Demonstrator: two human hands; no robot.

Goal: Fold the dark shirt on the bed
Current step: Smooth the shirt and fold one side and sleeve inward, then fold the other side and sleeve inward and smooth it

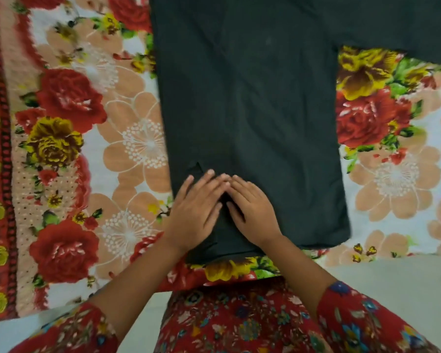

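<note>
The left hand is lying palm down on the dark shirt, fingers stretched out and slightly spread, gripping nothing. The right hand is lying flat beside it in the same way, fingers extended and close together, also grasping nothing. The fingertips of the two hands are meeting, or nearly so, so that the hands are forming a peak pointing away from the person, with a dark wedge of cloth showing between the thumbs. Both are pressing on the near part of the shirt, just above its hem, toward the left side of the garment.

The shirt is lying spread flat on the bed, hem toward the person and body running away to the top of the view. One long sleeve is stretching out to the right near the top. The left edge is running straight, and a small crease is showing in the cloth just beyond the left fingertips.

Under the shirt, a floral bedsheet with red, yellow and peach flowers is covering the bed. The person's red patterned sleeves and garment are filling the bottom of the view, with pale floor showing at the lower right.
</note>
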